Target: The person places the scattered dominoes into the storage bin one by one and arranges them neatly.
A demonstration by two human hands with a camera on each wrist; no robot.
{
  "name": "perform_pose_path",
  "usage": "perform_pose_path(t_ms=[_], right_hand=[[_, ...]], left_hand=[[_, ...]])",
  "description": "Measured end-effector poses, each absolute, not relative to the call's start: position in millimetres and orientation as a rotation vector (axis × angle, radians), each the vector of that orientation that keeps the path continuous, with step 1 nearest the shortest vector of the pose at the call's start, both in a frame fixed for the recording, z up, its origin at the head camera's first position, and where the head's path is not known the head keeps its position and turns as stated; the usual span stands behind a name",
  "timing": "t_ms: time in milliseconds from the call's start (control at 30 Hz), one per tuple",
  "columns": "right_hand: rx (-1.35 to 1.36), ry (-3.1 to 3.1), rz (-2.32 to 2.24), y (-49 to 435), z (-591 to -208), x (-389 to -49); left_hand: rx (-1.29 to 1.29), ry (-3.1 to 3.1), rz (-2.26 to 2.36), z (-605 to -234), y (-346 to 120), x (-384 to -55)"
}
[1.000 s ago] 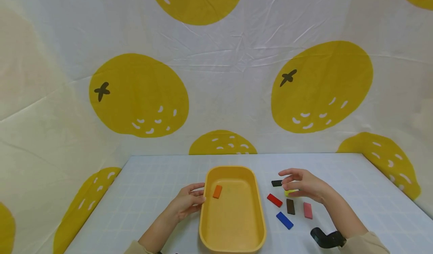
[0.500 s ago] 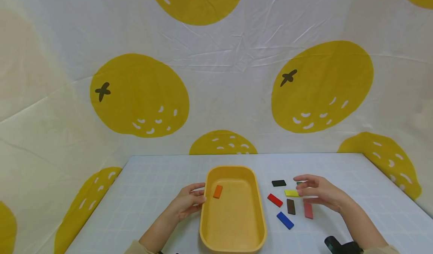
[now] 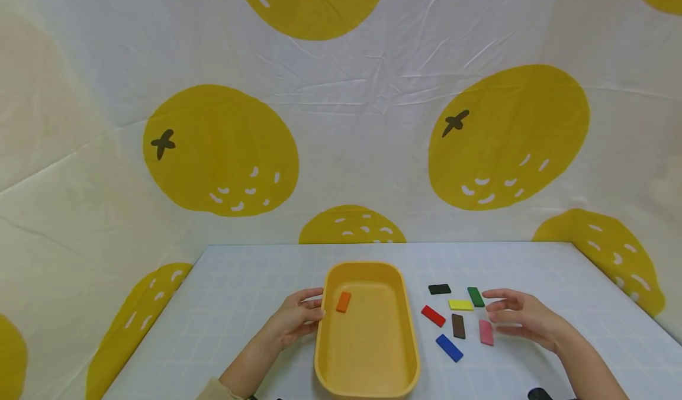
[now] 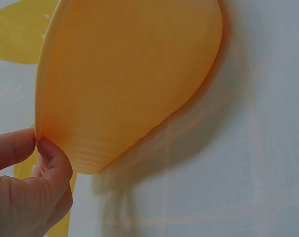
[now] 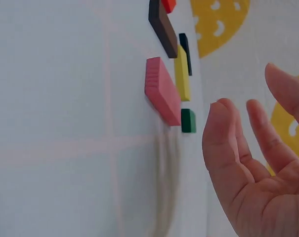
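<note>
Here was the tally: one in, seven out! The orange block (image 3: 343,302) lay inside the yellow tray (image 3: 367,352), towards its far left part, and on that count the work looked barely under way, with most of the sorting pieces left outside

And the left hand (image 3: 298,317)? It pinched the tray's left rim between thumb and finger, a narrow grip, plain in the left wrist view. Over on the right, the right hand (image 3: 524,317) held nothing, thumb and fingers spread well apart, just right of the green block (image 3: 476,297) and the pink block (image 3: 486,332), touching neither

What a line-up on the counter (image 3: 256,276), all right of the tray! The black block (image 3: 439,289) lay far, the yellow block (image 3: 460,305) just left of the green one, the brown block (image 3: 458,326) nearer, the blue block (image 3: 449,348) nearest of all, and the red block (image 3: 433,316) close to the tray

In the way, then: the tray's raised right wall, plus that red block between the tray and the brown one; close neighbours looked easy to nudge. Behind it all hung a fruit-print cloth (image 3: 362,151), and a dark object (image 3: 539,394) poked in at the near right edge
</note>
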State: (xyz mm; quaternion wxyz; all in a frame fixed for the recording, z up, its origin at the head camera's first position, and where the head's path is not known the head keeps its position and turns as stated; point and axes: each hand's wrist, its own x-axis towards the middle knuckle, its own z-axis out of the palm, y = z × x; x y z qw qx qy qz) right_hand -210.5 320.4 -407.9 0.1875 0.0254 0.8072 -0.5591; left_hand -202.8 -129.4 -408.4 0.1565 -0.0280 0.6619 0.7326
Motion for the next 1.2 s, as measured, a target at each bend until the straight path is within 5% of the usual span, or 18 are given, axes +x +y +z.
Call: perform_pose_path(t_ms=[1200], right_hand=[[0.109, 2.615, -1.112, 296.3, -427.5, -203.9]], left_hand=[[-0.094, 1.909, 2.087, -405.6, -128.4, -202.0]])
